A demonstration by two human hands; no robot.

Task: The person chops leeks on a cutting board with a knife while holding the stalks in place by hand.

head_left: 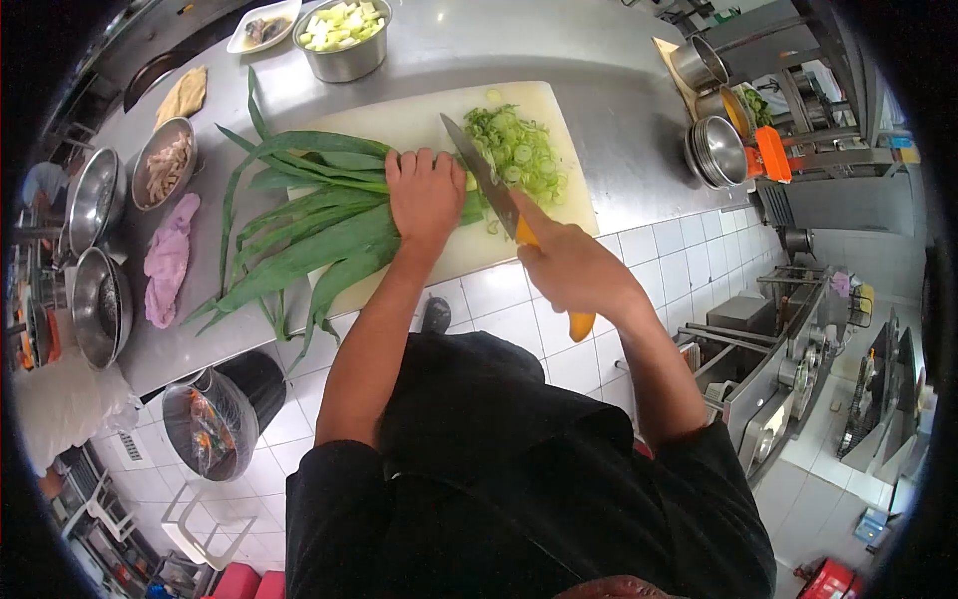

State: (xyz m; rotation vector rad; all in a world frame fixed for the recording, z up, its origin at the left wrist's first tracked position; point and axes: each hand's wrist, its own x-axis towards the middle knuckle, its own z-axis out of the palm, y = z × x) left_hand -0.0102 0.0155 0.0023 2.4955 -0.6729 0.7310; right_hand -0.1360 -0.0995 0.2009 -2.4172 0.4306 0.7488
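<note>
Long green leek leaves (329, 235) lie across the white cutting board (479, 258) and hang over its left side. My left hand (427, 195) presses down on the bunch near its cut end, fingers curled over it. In my right hand (579, 265) is a knife (482, 172) with a yellow handle, its blade slanting beside the cut end of the leeks. Thin green slices (519, 150) are heaped on the board just right of the blade. Whether the edge touches the board cannot be made out.
A metal pot of chopped pale green pieces (344, 35) stands behind the board. Left of it are a bowl of cut meat strips (168, 165) and a pink cloth (172, 262). Stacked metal bowls (717, 152) sit at the right. A lined bin (210, 429) stands below the counter.
</note>
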